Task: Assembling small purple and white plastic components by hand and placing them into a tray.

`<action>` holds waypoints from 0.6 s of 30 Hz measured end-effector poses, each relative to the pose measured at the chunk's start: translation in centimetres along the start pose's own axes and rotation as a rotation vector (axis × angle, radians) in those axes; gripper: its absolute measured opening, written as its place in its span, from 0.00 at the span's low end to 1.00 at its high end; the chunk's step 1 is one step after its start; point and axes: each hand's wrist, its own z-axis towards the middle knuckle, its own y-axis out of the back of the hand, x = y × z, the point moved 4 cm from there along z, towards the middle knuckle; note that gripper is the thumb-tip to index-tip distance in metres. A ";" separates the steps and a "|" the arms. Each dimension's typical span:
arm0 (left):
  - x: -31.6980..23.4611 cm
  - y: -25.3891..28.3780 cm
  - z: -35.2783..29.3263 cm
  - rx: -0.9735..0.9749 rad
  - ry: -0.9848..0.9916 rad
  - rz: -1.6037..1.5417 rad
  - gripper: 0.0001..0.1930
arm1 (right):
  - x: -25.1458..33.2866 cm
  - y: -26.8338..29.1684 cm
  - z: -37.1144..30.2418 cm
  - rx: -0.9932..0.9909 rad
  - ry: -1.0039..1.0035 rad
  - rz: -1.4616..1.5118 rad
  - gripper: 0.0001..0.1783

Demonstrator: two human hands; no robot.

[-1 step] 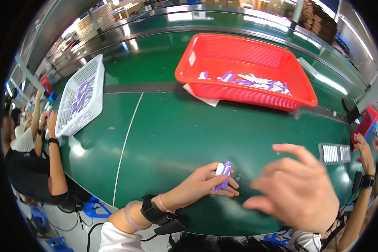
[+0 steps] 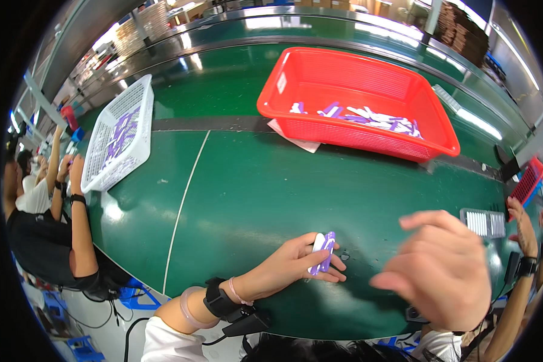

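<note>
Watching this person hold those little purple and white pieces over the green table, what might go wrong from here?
The left hand pinches the purple and white pieces only at the fingertips, so they might slip onto the green table. The right hand is blurred, apparently moving fast close by, and may knock them loose. The red basket sits far across the table, so a long reach could drop them.

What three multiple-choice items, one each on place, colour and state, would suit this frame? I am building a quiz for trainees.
1. Where is the white basket? A left of the red basket B inside it C right of it
2. What colour is the table? A grey B green C yellow
3. What does the left hand hold? A nothing B a cup C small white and purple pieces

A: it lies at far left. B: the surface is green. C: its fingers close on them, while the right hand is empty.
</note>
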 end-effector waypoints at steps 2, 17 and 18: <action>0.0 -0.2 0.5 0.043 -0.011 -0.014 0.15 | 0.9 1.6 -0.2 -0.206 0.089 0.152 0.03; -0.6 -0.2 0.9 0.026 -0.027 0.021 0.15 | 3.0 4.6 -1.3 -0.175 0.247 0.931 0.03; -0.6 -0.1 0.8 0.026 -0.027 0.021 0.15 | 3.1 4.7 -1.0 -0.097 0.070 0.920 0.03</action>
